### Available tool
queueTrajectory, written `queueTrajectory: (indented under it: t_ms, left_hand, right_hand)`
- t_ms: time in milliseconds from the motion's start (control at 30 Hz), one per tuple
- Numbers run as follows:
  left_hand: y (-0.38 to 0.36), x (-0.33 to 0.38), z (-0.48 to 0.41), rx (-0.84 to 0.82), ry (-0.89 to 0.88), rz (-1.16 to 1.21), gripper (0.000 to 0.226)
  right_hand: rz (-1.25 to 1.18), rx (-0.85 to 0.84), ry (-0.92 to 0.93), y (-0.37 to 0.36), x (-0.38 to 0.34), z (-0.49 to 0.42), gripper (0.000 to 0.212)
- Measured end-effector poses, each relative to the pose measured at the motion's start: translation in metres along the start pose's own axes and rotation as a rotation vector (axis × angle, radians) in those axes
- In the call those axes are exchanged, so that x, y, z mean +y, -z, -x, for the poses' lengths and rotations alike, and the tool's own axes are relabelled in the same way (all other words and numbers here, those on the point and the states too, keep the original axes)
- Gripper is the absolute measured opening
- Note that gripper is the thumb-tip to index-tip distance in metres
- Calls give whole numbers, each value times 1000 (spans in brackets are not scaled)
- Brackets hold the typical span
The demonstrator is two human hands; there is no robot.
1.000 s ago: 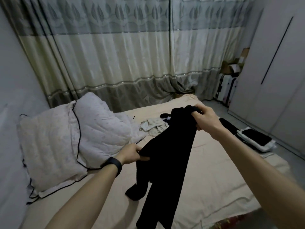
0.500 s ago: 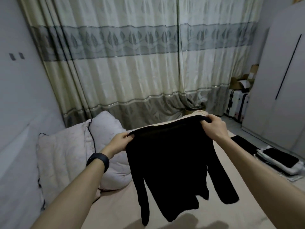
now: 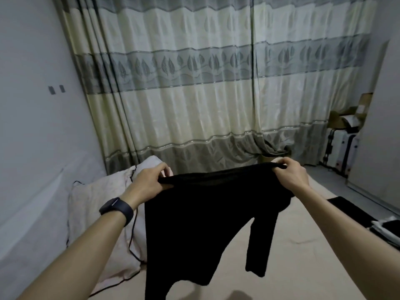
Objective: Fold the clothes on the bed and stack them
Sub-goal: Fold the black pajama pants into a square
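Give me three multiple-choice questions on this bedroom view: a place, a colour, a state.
1. Where are the pillows relative to the held top? A right of it; B left of it; C above it.
2. What colour is the top? A black; B white; C red.
3. How is the top held? A by one hand only; B lying folded; C stretched between left hand and right hand.
Answers: 1 B, the pillows show left of the cloth. 2 A, the cloth is black. 3 C, each hand grips its upper edge.
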State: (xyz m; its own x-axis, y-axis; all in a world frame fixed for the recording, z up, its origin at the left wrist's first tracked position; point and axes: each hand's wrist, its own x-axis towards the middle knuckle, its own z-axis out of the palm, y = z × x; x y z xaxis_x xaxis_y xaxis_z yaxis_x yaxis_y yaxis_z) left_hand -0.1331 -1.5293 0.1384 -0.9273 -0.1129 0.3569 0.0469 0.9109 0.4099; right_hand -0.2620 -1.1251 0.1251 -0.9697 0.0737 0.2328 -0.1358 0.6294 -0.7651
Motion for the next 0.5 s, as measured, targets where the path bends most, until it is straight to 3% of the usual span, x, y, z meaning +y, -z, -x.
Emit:
queueTrajectory:
  t_ms: [100,167,233,333,400,500]
  left_hand:
    - [18,-6,2,151,157,157,24]
    - [21,-8,4,167,256,202,21]
    - [17,-11,6,12,310,328,19]
    - [17,-8,12,-365,351,525,54]
    - [16,-6,15,-445,397,703,59]
    - [8,4,19,-244,462,831,48]
  right_hand:
    - [-31,12,40,6,10,-16,16]
    - [-57,31,72,10,12,-24,9]
    - [-90,42,103,14,16,-32,5]
    - [-95,29,96,18,23,-40,7]
    - [-86,3,87,17,28,-42,8]
    - [-101,-18,96,8,36,-43,11]
